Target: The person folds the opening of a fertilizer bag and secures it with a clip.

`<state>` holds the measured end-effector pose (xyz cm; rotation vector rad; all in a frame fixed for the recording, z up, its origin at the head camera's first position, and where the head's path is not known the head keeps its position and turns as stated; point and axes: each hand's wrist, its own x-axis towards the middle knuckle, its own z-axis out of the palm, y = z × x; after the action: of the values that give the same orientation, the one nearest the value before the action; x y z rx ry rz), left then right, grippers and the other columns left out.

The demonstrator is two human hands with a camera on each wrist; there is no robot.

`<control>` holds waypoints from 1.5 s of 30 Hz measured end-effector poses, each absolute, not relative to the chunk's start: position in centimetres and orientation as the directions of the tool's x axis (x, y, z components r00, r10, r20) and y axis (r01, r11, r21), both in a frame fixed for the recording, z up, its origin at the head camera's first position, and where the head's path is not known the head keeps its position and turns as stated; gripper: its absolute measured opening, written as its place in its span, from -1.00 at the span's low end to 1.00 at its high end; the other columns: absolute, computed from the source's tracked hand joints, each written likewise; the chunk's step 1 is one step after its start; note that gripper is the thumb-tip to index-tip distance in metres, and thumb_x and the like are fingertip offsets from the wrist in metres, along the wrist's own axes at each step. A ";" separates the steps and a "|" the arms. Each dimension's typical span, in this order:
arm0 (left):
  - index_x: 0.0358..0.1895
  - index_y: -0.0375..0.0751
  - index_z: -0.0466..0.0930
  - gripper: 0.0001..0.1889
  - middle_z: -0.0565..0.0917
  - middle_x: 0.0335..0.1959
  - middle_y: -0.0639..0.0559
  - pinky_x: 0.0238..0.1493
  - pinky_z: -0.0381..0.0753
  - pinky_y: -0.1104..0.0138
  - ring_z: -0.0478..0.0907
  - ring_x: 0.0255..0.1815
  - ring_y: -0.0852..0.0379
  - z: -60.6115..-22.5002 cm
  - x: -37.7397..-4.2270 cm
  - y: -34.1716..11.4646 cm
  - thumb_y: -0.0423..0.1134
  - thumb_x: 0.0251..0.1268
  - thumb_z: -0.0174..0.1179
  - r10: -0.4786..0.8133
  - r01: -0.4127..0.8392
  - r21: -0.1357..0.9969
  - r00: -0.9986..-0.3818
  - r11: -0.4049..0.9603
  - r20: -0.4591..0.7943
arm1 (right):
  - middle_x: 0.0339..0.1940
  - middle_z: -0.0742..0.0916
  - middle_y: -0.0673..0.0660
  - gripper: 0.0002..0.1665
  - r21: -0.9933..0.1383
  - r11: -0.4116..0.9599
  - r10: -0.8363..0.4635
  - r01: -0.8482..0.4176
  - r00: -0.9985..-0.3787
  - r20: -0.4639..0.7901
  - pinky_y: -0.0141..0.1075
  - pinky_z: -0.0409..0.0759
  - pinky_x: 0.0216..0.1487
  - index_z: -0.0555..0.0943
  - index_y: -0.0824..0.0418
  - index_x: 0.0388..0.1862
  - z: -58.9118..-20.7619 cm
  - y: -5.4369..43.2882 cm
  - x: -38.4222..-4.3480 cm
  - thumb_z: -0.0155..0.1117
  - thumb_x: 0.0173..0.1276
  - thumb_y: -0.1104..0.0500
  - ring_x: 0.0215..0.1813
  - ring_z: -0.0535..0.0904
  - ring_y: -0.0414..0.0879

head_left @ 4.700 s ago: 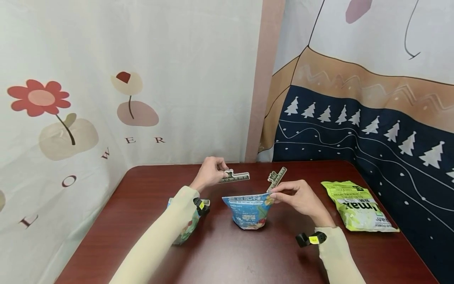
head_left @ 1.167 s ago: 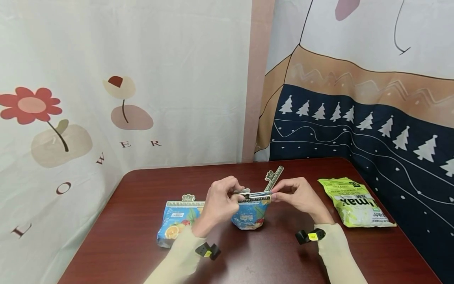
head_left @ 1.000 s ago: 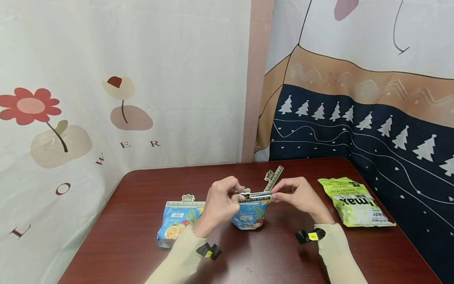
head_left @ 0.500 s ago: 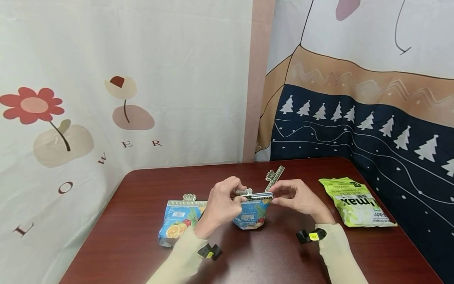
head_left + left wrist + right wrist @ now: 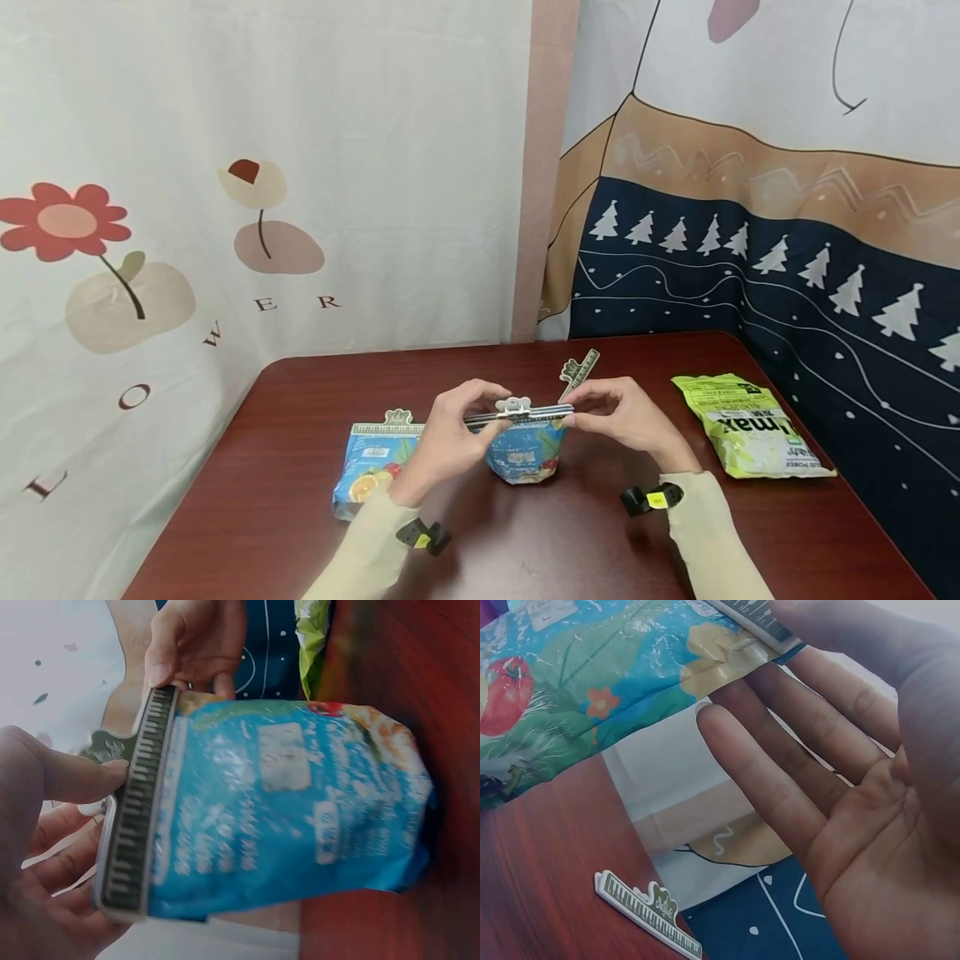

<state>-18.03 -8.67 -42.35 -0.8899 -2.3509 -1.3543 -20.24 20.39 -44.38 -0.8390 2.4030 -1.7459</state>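
One blue pouch [image 5: 523, 458] sits just below the centre of my head view on the tabletop [image 5: 555, 546], a piano-key clip [image 5: 536, 412] along its top edge. My left-wrist view shows the left hand [image 5: 447, 432] with thumb on the clip's front and fingers behind, holding it between them; the right hand [image 5: 633, 421] pinches the clip's right end, its index fingertip hidden from me. The left hand and sleeve cover the second pouch's [image 5: 369, 467] right side. Half a second ago the left fingers hid much of the clip's handle; now I see it plainly.
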 end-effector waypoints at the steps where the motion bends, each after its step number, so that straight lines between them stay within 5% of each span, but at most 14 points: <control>1: -0.01 -0.07 0.70 -0.66 0.77 -0.14 0.08 -0.14 0.77 0.26 0.74 -0.16 0.10 -42.6 -18.1 -8.9 -0.42 0.15 0.48 0.357 0.623 0.690 -0.780 0.369 0.514 | -0.11 0.82 0.09 -0.75 -0.895 0.215 -0.453 -0.392 -0.851 0.264 -0.26 0.77 -0.07 0.78 0.07 -0.04 -44.4 20.4 -20.2 0.52 0.29 0.20 -0.18 0.76 -0.07; 6: -0.06 -0.05 0.72 -0.73 0.80 -0.17 0.07 -0.27 0.75 0.32 0.76 -0.17 0.15 -44.2 -17.9 -10.1 -0.36 0.20 0.48 0.282 0.526 0.782 -0.848 0.336 0.449 | -0.14 0.84 0.07 -0.74 -0.893 0.231 -0.440 -0.386 -0.860 0.258 -0.28 0.76 -0.12 0.79 0.07 -0.05 -44.3 20.4 -20.2 0.53 0.27 0.20 -0.20 0.76 -0.10; 13: -0.13 -0.15 0.74 -0.83 0.80 -0.17 -0.13 -0.02 0.74 0.37 0.73 -0.14 0.26 -45.9 -17.4 -11.4 -0.36 0.23 0.44 0.159 0.337 0.922 -0.937 0.190 0.310 | -0.17 0.85 0.06 -0.74 -0.897 0.242 -0.421 -0.371 -0.873 0.247 -0.29 0.76 -0.13 0.79 0.12 -0.08 -44.3 20.4 -20.2 0.56 0.25 0.19 -0.22 0.76 -0.11; 20: -0.14 -0.38 0.70 -0.83 0.76 -0.19 -0.35 -0.10 0.77 0.32 0.71 -0.20 0.31 -47.0 -17.5 -11.5 -0.45 0.22 0.41 0.119 0.315 0.946 -0.945 0.074 0.305 | -0.21 0.85 0.08 -0.77 -0.897 0.241 -0.410 -0.370 -0.877 0.251 -0.31 0.75 -0.16 0.80 0.14 -0.11 -44.5 20.4 -20.2 0.56 0.24 0.20 -0.26 0.75 -0.13; 30: -0.25 -0.31 0.75 -0.89 0.79 -0.31 -0.28 -0.15 0.79 0.18 0.74 -0.30 0.19 -46.8 -18.0 -11.2 -0.47 0.17 0.44 0.049 0.305 0.944 -0.952 0.125 0.301 | -0.25 0.85 0.09 -0.82 -0.887 0.224 -0.384 -0.403 -0.873 0.300 -0.31 0.75 -0.23 0.80 0.18 -0.16 -44.8 20.2 -20.4 0.55 0.25 0.23 -0.32 0.73 -0.15; 45: -0.28 -0.37 0.73 -0.93 0.76 -0.42 -0.28 -0.32 0.74 0.36 0.73 -0.47 0.17 -45.5 -18.8 -11.2 -0.50 0.19 0.41 0.022 0.235 0.955 -0.972 0.182 0.235 | -0.28 0.82 0.18 -0.80 -0.913 0.251 -0.320 -0.321 -0.918 0.235 -0.31 0.75 -0.24 0.76 0.21 -0.17 -44.7 19.5 -20.9 0.55 0.26 0.20 -0.34 0.70 -0.18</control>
<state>-18.78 -11.22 -45.53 -0.2513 -2.2805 -1.8920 -20.92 19.48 -44.74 -0.6369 2.4859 -1.8145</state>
